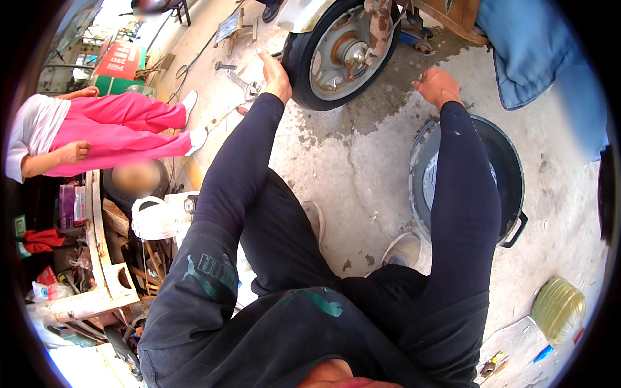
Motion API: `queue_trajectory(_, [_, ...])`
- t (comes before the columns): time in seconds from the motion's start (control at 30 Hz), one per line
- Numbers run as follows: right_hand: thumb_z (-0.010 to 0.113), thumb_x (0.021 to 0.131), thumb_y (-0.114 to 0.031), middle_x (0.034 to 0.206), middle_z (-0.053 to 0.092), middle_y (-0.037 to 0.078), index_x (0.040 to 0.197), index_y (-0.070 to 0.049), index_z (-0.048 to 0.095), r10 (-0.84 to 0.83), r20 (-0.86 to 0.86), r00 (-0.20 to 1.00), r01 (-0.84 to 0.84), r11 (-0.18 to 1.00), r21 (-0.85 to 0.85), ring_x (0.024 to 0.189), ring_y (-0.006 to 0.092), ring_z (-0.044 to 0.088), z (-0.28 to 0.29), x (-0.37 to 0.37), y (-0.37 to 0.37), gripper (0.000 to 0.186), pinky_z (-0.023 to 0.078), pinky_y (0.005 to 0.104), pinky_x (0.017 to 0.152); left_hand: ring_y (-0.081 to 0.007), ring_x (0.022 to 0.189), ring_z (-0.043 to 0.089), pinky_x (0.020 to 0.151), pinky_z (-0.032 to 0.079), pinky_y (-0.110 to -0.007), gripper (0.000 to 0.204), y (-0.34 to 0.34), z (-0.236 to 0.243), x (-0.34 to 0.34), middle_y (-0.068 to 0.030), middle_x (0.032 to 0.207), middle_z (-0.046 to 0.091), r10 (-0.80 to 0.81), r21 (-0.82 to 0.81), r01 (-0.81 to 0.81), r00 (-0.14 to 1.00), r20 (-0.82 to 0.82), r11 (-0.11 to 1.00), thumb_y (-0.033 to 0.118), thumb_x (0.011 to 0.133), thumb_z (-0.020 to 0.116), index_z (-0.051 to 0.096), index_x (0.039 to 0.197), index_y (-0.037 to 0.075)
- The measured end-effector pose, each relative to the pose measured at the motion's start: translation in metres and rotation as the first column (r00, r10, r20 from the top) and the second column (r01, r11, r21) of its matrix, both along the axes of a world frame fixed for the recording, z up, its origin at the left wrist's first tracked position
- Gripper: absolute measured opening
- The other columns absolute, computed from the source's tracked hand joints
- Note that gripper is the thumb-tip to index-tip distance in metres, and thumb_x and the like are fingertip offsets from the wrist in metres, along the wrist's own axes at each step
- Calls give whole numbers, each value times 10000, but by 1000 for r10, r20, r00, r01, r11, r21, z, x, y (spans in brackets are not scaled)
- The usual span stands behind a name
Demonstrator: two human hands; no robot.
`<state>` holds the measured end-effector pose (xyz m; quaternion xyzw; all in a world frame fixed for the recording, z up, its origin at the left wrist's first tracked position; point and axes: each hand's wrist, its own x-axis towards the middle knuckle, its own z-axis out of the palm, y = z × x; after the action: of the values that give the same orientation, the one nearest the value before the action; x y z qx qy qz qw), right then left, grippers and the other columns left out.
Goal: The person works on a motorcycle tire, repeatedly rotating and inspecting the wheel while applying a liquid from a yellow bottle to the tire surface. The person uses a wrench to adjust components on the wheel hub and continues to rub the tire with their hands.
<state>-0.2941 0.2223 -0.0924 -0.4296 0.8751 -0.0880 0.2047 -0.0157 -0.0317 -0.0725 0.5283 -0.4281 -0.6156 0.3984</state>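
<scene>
A black scooter tyre on a silver rim (pixel 304 71) stands upright on the wet concrete ahead of me. My left hand (pixel 275 72) rests flat against the tyre's left side, fingers up. My right hand (pixel 438 85) hovers to the right of the wheel, fingers curled loosely, holding nothing that I can see. Both arms are in dark long sleeves. A rusty fork leg (pixel 378 26) crosses the rim. A spanner (pixel 240 83) lies on the ground left of the tyre.
A dark round basin (pixel 511 187) with a handle sits under my right forearm. A person in pink (pixel 116 129) sits at the left. A wooden tool crate (pixel 103 258) and a white jug (pixel 154 220) are at lower left. A blue cloth (pixel 530 45) lies upper right.
</scene>
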Motion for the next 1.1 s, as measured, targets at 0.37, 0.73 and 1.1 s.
queue_trajectory(0.37, [680,873,-402,1133,702,143,1117,-91,698,-38,-6,999,38,996,-75,1099,323,651,-1,1,2,396,525,419,929,-378,975,616,895,460,-439,552,49,60,-5,-238,1016,655,28,-707,469,823,567,530,485,1017,405,584,1144,-21])
queue_trajectory(0.73, [682,868,-399,1198,681,137,1167,-108,682,27,-10,1000,-27,995,-93,1144,314,632,14,18,-19,417,517,415,948,-293,1231,538,1048,427,-387,931,46,42,68,-253,1341,515,-331,-142,804,389,860,578,398,846,772,227,1436,-74])
queue_trajectory(1.1, [653,891,-412,1232,665,141,1217,-108,658,21,-40,999,-22,1000,-18,1162,310,620,14,10,-9,445,496,405,981,-368,1139,607,974,472,-404,837,53,70,6,-291,1209,600,-77,-530,655,665,743,539,413,767,803,419,1315,-90])
